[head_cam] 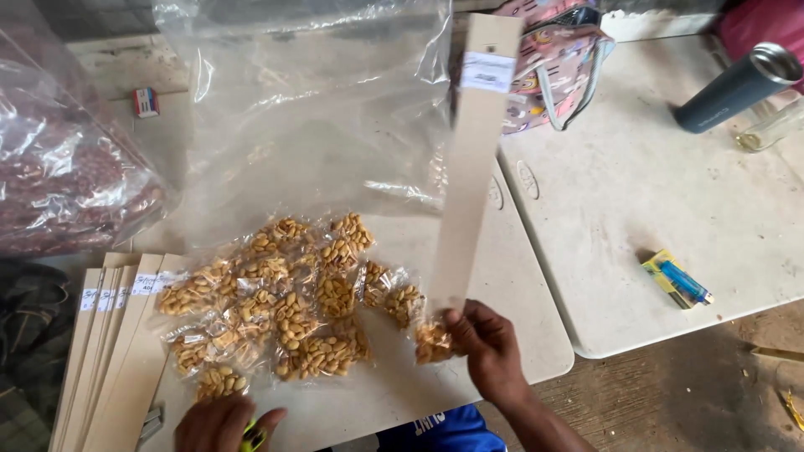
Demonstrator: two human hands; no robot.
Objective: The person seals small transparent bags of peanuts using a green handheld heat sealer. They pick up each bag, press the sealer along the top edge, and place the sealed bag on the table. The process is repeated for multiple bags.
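Both arms are bare, with no sleeve, glove, ring or watch in sight on the left hand (219, 425) or the right hand (488, 343). Between them shows a bright blue garment (435, 431) (white lettering across it, partly cut off).

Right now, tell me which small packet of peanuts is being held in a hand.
The peanut packet at the far right, pinched by the right hand against the long cardboard strip. The other packets lie heaped on the table, untouched.
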